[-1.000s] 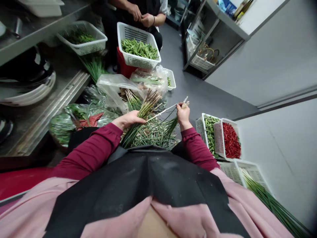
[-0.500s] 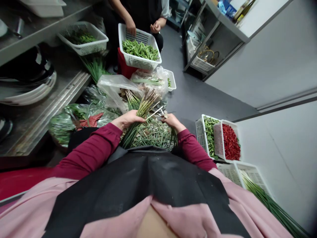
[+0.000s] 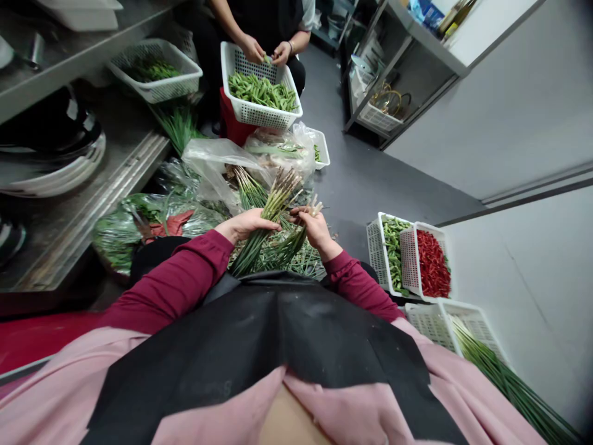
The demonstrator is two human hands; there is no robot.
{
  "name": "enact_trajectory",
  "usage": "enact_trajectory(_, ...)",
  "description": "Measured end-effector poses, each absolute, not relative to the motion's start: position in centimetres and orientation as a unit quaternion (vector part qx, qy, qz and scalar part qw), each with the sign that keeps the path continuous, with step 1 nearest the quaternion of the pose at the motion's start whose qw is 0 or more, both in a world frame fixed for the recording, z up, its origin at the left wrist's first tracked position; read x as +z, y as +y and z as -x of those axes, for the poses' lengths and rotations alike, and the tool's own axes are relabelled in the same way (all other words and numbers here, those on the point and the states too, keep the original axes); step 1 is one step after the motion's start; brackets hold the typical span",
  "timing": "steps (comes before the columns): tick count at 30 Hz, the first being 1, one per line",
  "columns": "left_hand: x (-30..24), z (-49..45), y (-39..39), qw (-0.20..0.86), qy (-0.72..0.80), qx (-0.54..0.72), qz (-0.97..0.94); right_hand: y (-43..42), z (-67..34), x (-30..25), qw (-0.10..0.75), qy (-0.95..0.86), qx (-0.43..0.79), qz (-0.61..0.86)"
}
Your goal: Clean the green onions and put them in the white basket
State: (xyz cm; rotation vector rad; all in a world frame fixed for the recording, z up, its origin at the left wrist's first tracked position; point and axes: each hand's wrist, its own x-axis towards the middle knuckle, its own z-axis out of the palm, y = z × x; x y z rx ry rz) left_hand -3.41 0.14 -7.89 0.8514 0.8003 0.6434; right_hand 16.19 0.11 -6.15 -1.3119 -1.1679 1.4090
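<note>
My left hand [image 3: 249, 224] is closed around a thick bunch of scallions [image 3: 280, 193], brownish root ends pointing away from me and green leaves hanging toward my apron. Close beside it on the right, my right hand [image 3: 317, 230] grips a smaller bundle of scallions [image 3: 293, 246] whose pale ends stick up past the fingers. Its thumb and fingertips are pressed together near the left-hand bunch. Under both hands lies a litter of green trimmings [image 3: 308, 259]. More scallions [image 3: 250, 188] lie just beyond, beside a clear plastic bag [image 3: 215, 154].
Across from me a person's hands work over a white basket [image 3: 262, 117] of green pods. Baskets of green peppers [image 3: 393, 253] and red chillies [image 3: 432, 262] stand at right, near a basket of long scallions [image 3: 491, 364]. A metal shelf [image 3: 134, 173] edges the left side.
My right hand has moved slightly left and turned, bringing its bundle closer to the left-hand bunch. The other person's hand has lifted from the basket to meet the other hand.
</note>
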Motion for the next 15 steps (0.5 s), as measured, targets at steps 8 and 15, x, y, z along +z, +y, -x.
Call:
enact_trajectory(8, -8.3, 3.1, 0.2, 0.787, 0.356, 0.307, -0.4, -1.9, -13.9, -6.8, 0.375, -0.537, 0.523, 0.546)
enact_trajectory(15, -7.8, 3.5, 0.2, 0.796, 0.365, 0.306, -0.373, -2.3, -14.3, -6.2, 0.383, -0.459, 0.598, 0.534)
